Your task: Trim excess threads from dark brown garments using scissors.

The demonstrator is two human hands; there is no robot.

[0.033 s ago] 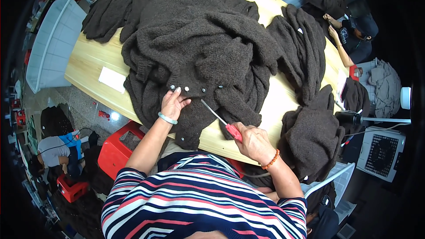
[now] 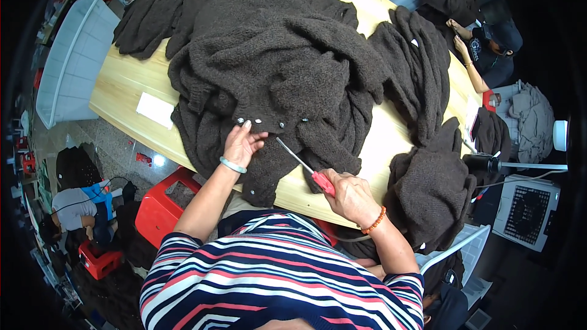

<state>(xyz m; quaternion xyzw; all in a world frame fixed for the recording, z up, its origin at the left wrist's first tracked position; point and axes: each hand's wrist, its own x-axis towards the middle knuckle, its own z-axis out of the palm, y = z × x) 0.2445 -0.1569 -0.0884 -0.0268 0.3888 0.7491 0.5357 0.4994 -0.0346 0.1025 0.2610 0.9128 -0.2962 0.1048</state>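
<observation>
A large heap of dark brown knit garment (image 2: 269, 61) covers the middle of the table. Along one edge near me runs a row of small pale buttons or studs (image 2: 258, 121). My left hand (image 2: 239, 145) touches that edge at the leftmost ones, its thumb extended and its fingers apart. Closed round a red handle, my right hand (image 2: 351, 198) holds a red-handled tool (image 2: 322, 181) with a slim metal shaft; its exact kind is unclear. The tip points toward the garment, just below the row, and I cannot tell whether it touches the cloth.
More brown knits lie on the table (image 2: 113, 88) at the far left, the right side (image 2: 416, 79) and front right (image 2: 428, 189). A white paper (image 2: 155, 110) lies at left. Red stools (image 2: 162, 211) and a pale bin (image 2: 70, 61) stand beside it. A co-worker (image 2: 495, 49) sits at right.
My left fingers have spread a little and shifted slightly right at the garment's edge. The right hand and the tool have hardly moved.
</observation>
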